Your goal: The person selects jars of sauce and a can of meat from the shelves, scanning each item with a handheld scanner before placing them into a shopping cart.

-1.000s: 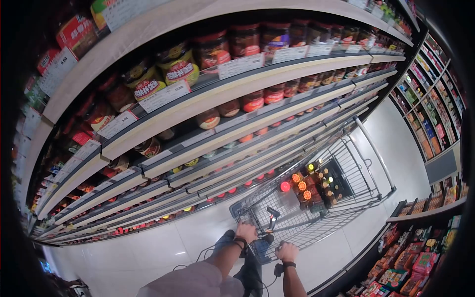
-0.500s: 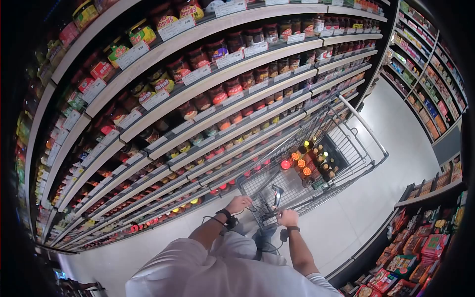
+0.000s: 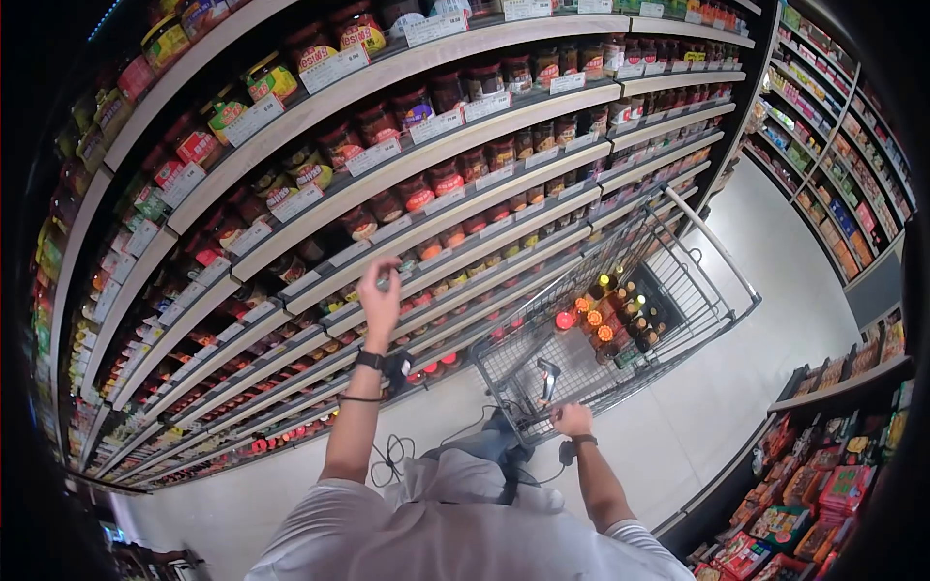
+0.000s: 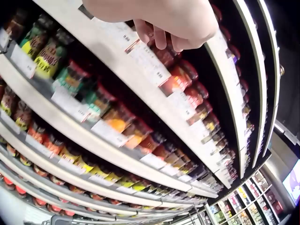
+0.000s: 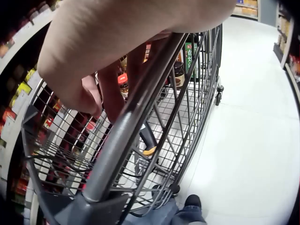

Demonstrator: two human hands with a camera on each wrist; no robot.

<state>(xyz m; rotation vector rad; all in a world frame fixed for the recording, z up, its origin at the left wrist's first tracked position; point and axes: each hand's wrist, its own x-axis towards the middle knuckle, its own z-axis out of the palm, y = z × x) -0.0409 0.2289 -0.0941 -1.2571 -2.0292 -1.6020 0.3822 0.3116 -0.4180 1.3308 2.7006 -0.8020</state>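
Observation:
My left hand is raised in front of the shelves of jars, fingers loosely bent. In the left wrist view, the fingers hang over a shelf edge with price labels, close to red-lidded jars, holding none. My right hand is at the near end of the shopping cart. Seen from the right wrist, its fingers curl over the cart's thick grey rail. Inside the cart lies a dark handheld device with a pale top, apart from both hands.
Bottles with orange caps and a red-capped container stand in the cart. Low shelves of packets line the right side. A black cable loops on the floor near the person's feet.
My left hand has left the cart's near end and moved up and left toward the shelves. The right hand stays at the cart. The head view has shifted, showing more shelf rows.

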